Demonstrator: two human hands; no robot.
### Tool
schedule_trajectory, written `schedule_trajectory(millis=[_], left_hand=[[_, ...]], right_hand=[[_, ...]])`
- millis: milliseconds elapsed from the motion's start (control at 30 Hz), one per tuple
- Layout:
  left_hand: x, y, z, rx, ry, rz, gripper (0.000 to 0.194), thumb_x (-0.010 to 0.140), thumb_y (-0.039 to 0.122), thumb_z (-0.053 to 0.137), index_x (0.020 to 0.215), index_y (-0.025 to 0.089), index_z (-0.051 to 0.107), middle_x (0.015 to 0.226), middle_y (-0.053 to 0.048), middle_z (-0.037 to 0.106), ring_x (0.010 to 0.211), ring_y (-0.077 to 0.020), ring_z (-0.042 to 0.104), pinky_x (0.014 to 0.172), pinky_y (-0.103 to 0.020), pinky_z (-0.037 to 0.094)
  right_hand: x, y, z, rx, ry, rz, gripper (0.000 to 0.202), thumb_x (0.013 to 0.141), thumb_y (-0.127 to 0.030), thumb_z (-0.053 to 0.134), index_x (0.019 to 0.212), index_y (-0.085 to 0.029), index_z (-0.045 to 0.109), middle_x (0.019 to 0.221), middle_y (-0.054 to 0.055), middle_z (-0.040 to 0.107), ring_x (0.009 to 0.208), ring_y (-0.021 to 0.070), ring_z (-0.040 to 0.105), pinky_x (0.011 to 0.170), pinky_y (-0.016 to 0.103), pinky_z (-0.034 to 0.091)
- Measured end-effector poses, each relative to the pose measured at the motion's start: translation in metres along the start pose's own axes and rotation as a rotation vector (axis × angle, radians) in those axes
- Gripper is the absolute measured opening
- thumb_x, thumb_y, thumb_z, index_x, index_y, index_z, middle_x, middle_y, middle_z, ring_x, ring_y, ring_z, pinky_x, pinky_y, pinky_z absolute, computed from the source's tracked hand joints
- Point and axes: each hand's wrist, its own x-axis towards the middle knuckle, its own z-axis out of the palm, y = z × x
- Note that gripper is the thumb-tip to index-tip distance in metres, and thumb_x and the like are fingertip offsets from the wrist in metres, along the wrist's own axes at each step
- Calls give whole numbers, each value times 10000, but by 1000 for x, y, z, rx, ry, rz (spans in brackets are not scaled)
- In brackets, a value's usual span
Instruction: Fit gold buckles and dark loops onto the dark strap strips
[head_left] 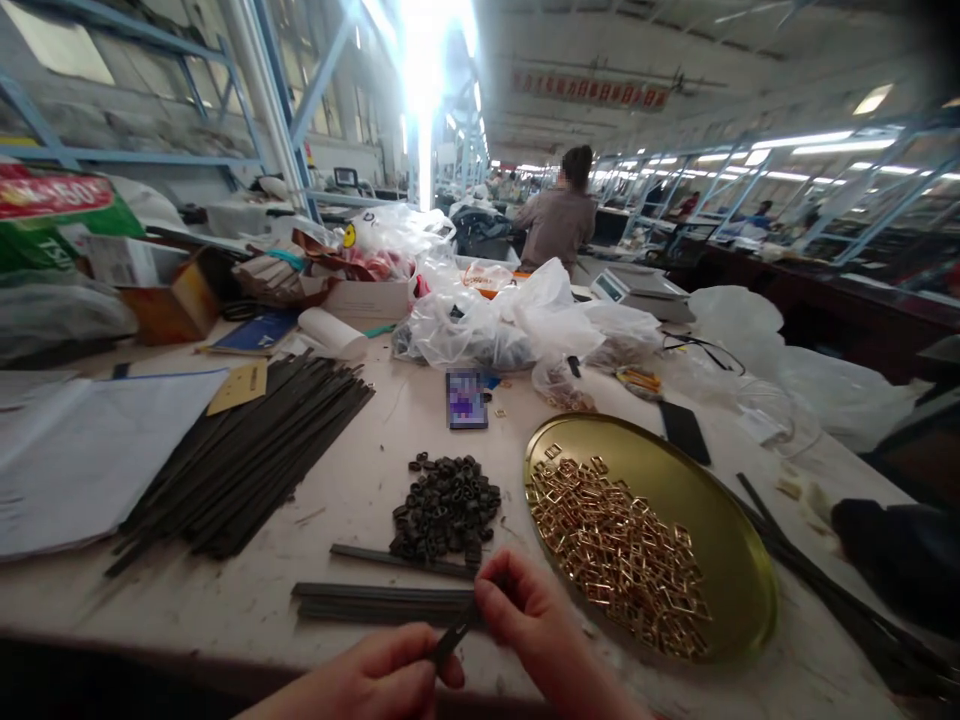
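Between my two hands runs a short visible stretch of a dark flat strap (455, 636), slanting up to the right. My left hand (394, 665) is closed, pinching its lower end between thumb and fingers. Closed as well, my right hand (529, 615) grips the upper end, and its fingertips hide what is there. Just behind the hands lie several dark straps (375, 598) side by side. Beyond them is a heap of small black loops (442, 510). On the right, many gold-coloured rectangular buckles (615, 550) fill the near left part of a round gold tray (739, 570).
A bundle of long dark strips (255, 450) lies left beside white papers (90, 440). A phone with a lit screen (466, 400) rests at mid-table. Clear plastic bags (480, 325) and a scale (637, 290) stand behind. A person (561, 220) is further back.
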Motion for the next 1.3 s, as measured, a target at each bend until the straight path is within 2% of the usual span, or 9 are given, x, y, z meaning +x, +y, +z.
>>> schedule_trajectory(millis=[67,133,200,267,400,567,833,1067,1300], left_hand=[[8,-3,-4,-92,47,-11,379,765,493,453,961,171,494,572,52,492,373,-45,289,368,-189,158],[14,-3,-10,-192,113,41,378,767,478,479,969,159,483,571,58,492,363,-29,280,366,-178,147],[16,-1,-16,-294,138,99,331,788,430,490,961,148,490,570,64,490,359,-19,261,363,-164,162],[17,2,-20,-364,126,121,278,800,378,497,945,142,500,554,71,480,354,-18,244,355,-153,186],[12,2,-20,-422,125,121,249,788,335,508,937,135,504,582,44,529,356,-25,311,334,-138,212],[-1,-2,-15,-464,130,158,245,749,286,525,934,124,519,575,34,544,358,-27,336,322,-118,249],[-23,-8,-4,-472,138,225,285,745,263,513,986,111,529,572,28,557,356,-27,348,317,-114,266],[-34,-10,10,-458,116,226,260,743,247,511,957,100,537,553,25,556,344,-26,362,315,-116,257],[-30,-11,20,-383,133,204,312,746,289,492,1000,112,532,558,21,570,345,-36,362,325,-139,239]], right_hand=[[8,-4,-14,-138,-23,-21,307,820,-475,472,900,-181,516,617,-33,487,529,100,430,492,215,343],[23,-11,-34,-394,89,-100,298,853,-399,430,1042,-179,498,711,2,547,597,127,490,550,240,394],[44,-17,-50,-774,206,-164,238,855,-293,435,1036,-166,522,807,36,583,702,146,535,643,255,421],[66,-18,-57,-1031,211,-201,193,853,-227,436,990,-169,558,894,58,601,802,159,552,732,264,413],[97,-7,-49,-1164,139,-195,106,808,-179,506,823,-182,611,850,67,613,792,185,555,727,284,380],[111,3,-45,-1168,147,-173,61,740,-136,555,699,-177,577,740,51,586,724,175,522,670,282,338],[82,-17,-34,-838,256,-245,134,722,-204,569,610,-182,499,631,1,486,636,148,441,653,303,338],[5,-21,1,-200,153,-112,392,749,-477,552,1002,-177,554,781,17,603,633,111,533,595,259,444],[-16,-25,14,540,186,103,354,555,-298,804,845,-174,644,762,-6,651,603,57,567,600,180,476]])
